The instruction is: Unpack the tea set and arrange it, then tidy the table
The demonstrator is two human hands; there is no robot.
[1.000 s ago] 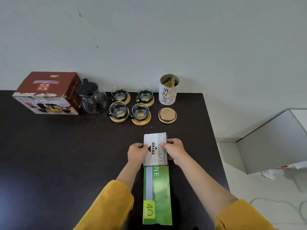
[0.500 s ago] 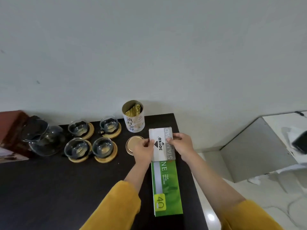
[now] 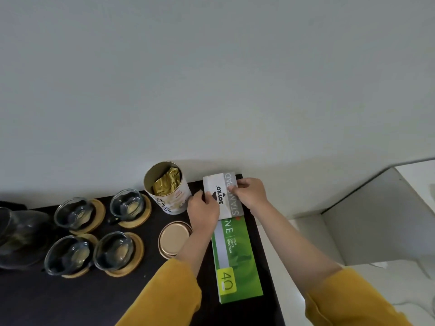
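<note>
The dark counter fills the lower left and ends at a pale wall; right of its edge lies light flooring and a grey panel. Along the left stands the tea set, already unpacked and arranged: a glass pot, partly cut off by the frame, and four glass cups, each on a round wooden coaster. Next to them an open tea tin holds a gold foil packet, and its lid lies flat on the counter just in front.

So the tidying step looks to be in hand. At the far right corner of the counter a long green box lies lengthwise, and a small grey-and-white stamp pad box sits on its far end. The left hand pinches the small box's left edge and the right hand its right edge, each grip closed on it.

The next move probably calls for squaring the small box to the green one, letting go, and then capping the tin with its lid.
</note>
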